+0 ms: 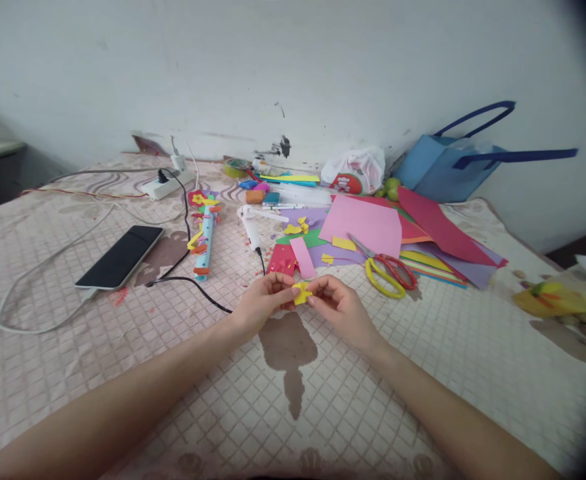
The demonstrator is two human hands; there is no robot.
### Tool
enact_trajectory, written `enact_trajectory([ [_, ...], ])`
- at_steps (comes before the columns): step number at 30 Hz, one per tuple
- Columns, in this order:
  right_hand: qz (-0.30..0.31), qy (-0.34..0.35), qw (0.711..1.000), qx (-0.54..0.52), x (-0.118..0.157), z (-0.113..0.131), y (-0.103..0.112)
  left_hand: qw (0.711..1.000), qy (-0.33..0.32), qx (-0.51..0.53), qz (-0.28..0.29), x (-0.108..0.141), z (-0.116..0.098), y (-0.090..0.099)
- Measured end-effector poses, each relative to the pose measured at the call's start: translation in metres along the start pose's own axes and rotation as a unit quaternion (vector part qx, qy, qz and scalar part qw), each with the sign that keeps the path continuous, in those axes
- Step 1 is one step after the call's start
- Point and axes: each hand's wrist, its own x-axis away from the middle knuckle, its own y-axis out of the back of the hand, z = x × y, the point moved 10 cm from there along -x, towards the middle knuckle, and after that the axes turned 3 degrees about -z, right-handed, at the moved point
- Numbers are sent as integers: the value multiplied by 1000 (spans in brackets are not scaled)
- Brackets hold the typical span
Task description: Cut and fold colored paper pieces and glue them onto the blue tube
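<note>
Between my two hands is a small yellow foam-like cutout [301, 293], perhaps flower-shaped, held just above the table. My left hand [267, 297] pinches its left edge between thumb and fingers. On the other side, the fingertips of my right hand [340, 303] grip its right edge. Just beyond them lie a red sheet [281, 259] with small scraps on it and a pink strip [301, 257]. Scissors [385, 270] with yellow and red handles rest to the right, blades partly open. A white glue gun [251, 228] lies behind my left hand.
Coloured sheets [363, 223] spread at the back right, before a blue bag [447, 167] and a white plastic bag [355, 170]. At left are a phone [121, 257] on a cable, a decorated light-blue strip [205, 240] and a power strip [170, 183]. A black cord [205, 288] runs toward my left wrist.
</note>
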Motion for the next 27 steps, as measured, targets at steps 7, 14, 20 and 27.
enact_trajectory([
  [7, -1, 9, 1000, 25, 2, 3, -2, 1000, 2, 18, -2, -2, 3, 3],
  [14, 3, 18, 999, 45, 2, 6, -3, 1000, -6, 14, -7, 0, 0, 2],
  [20, -5, 24, 998, 52, 2, 5, -1, 1000, 7, 11, -15, 2, 0, 1],
  [27, -9, 58, 993, 103, 4, 16, -2, 1000, 7, 21, -17, 1, 1, 2],
])
